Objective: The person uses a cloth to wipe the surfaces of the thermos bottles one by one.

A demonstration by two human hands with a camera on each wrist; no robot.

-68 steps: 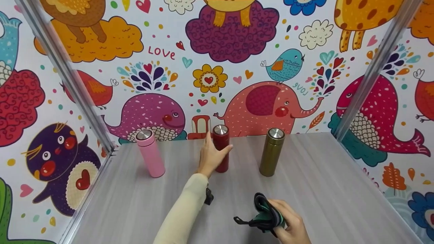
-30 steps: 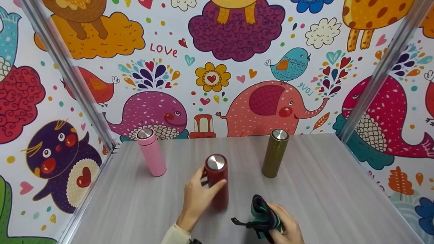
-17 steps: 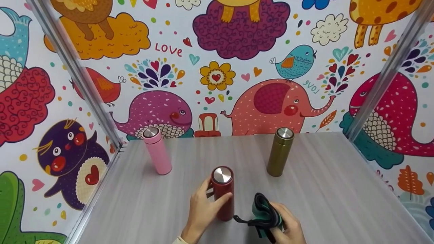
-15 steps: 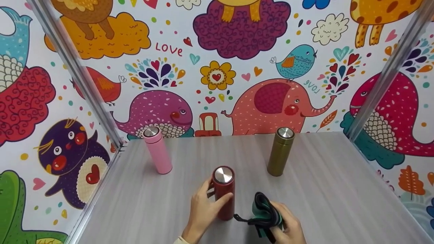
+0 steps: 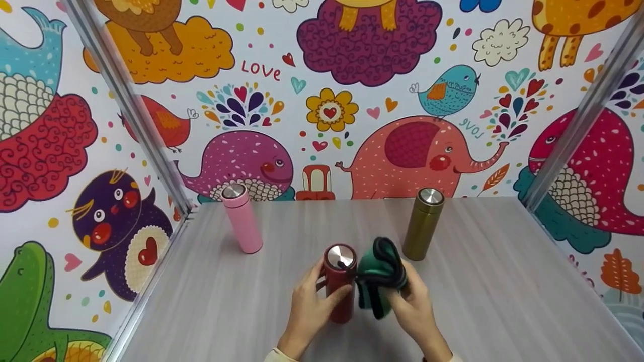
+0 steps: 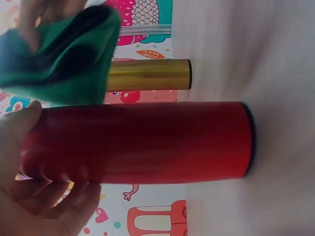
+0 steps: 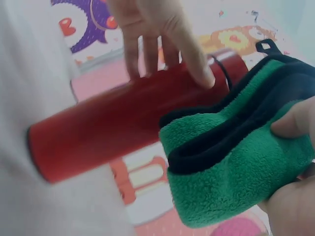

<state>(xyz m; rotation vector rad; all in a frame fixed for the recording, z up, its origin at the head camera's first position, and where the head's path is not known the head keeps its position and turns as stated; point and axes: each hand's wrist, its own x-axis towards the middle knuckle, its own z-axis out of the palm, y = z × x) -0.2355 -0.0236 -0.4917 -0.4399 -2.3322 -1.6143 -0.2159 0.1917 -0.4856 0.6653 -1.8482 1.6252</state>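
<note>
My left hand (image 5: 308,307) holds a dark red thermos flask (image 5: 343,313) round its upper part, thumb on the near side and fingers on the far left side. The flask is upright, with a shiny steel-topped lid. A folded green towel (image 5: 373,266) with black edging is gripped in my right hand (image 5: 416,307), thumb on the near side. The towel lies close beside the flask's right side, level with its upper half. Its small black loop (image 7: 268,46) overlaps the lid in the head view. Plush green pile shows in the right wrist view.
A pink flask (image 5: 243,225) stands at the back left of the grey table (image 5: 211,306). At the back right stands an olive-gold flask (image 5: 423,229). Printed cartoon walls with metal corner posts (image 5: 136,110) enclose the back and sides.
My left hand gripped the red flask at the back and brought it to the front of the table. My right hand has since raised the towel forward and leftward to the flask's side.
</note>
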